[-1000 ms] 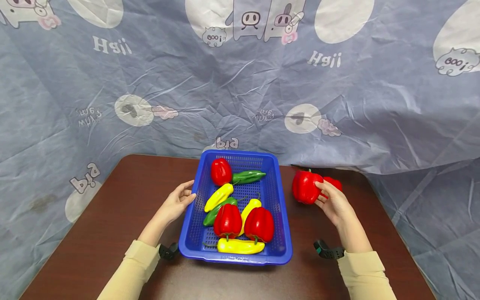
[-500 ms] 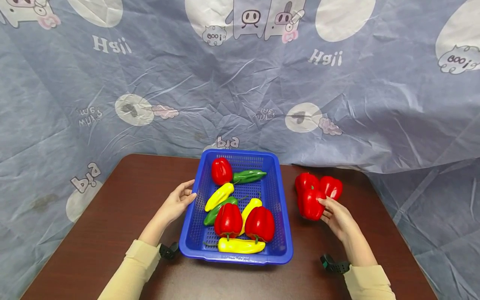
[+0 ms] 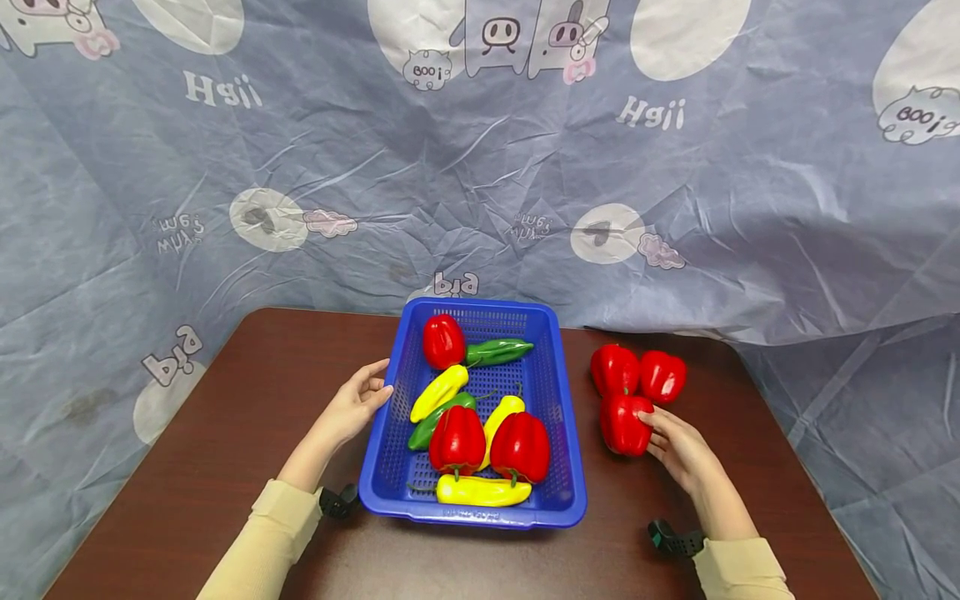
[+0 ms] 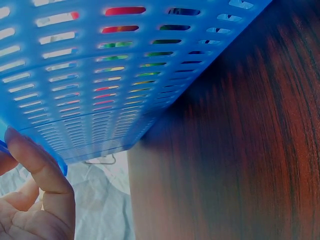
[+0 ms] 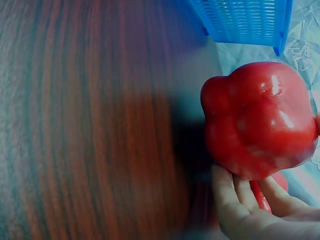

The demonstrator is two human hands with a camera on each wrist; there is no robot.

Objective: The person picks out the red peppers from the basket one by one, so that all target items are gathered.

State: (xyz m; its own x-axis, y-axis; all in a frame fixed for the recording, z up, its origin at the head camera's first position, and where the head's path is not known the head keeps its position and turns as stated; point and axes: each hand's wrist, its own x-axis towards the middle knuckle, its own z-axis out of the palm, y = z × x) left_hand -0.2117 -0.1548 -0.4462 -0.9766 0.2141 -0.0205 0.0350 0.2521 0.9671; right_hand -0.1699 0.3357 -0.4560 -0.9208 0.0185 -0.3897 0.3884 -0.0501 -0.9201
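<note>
My left hand (image 3: 358,406) holds the left rim of a blue plastic basket (image 3: 480,517), thumb and fingers at the edge; the left wrist view has curled fingers (image 4: 47,175) by its slotted wall. On the right, my right hand (image 3: 686,450) grips a shiny red bell pepper (image 3: 625,427) between thumb and fingers. That pepper fills much of the right wrist view, fingers under one side of it. Just behind it on the table are two more red bell peppers, one on the left (image 3: 613,367) and one on the right (image 3: 663,377).
Inside the basket lie several peppers: red bell peppers (image 3: 457,442), long yellow ones (image 3: 483,492) and long green ones (image 3: 498,352). The brown wooden table (image 3: 300,350) ends at a hanging grey-blue printed cloth (image 3: 450,183) behind and at the sides.
My right hand has drawn the held bell pepper toward the front, away from the other two, uncovering the left one behind. The left hand and basket stay put.
</note>
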